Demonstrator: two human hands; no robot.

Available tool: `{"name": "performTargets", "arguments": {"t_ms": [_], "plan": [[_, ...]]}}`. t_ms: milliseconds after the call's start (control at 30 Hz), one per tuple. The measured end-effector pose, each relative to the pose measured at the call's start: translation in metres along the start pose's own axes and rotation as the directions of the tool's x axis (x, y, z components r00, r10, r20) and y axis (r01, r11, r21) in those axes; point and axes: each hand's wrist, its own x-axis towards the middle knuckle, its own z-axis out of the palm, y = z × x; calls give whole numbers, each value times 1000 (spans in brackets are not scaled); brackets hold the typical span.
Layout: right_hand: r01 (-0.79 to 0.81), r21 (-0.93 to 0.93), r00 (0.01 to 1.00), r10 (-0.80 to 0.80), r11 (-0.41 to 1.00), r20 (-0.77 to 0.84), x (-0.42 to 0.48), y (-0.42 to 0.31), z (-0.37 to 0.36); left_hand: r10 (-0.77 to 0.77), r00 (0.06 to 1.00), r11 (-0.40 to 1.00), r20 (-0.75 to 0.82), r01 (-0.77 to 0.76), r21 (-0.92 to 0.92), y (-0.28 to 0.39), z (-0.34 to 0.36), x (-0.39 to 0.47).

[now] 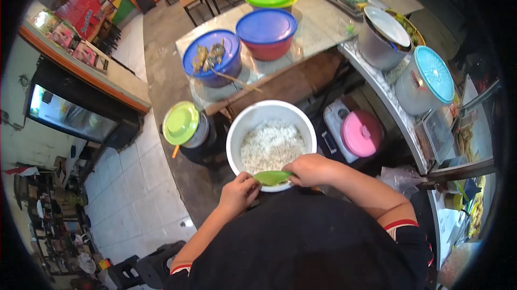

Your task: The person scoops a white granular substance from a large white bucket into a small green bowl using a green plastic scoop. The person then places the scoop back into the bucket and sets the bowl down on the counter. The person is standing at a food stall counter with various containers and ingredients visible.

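Observation:
A large white tub (233, 136) of cooked white rice (272, 144) stands before me. Across its near rim lies a folded green leaf (271, 177), likely banana leaf, stretched between my hands. The fingers of my left hand (241, 194) pinch its left end, just outside the rim. My right hand (309, 170) grips the other end over the tub's near right edge. What the leaf may hold inside cannot be made out.
Beyond the tub, a counter carries blue-lidded tubs (266, 26), one with skewers (209, 56) on top. A green-lidded pot (181, 123) stands left, a pink-lidded container (361, 133) right. Farther right are a metal pot (377, 44) and a turquoise-lidded container (424, 80).

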Motion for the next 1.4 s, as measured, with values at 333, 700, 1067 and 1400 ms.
{"name": "performTargets", "arguments": {"t_ms": [333,700,1067,1400], "plan": [[46,68,637,23,997,-770,33,65,44,-246,913,785,-326,-10,-619,-25,-122,126],[-1,-112,645,-85,994,-759,34,62,50,-336,787,934,-517,347,-79,-132,-135,262],[-258,188,883,310,948,-351,62,63,13,-240,593,966,-768,228,-125,-120,-139,216],[-58,-187,988,31,981,-148,124,42,56,-431,393,808,-812,-232,-541,-81,-153,52]]}}
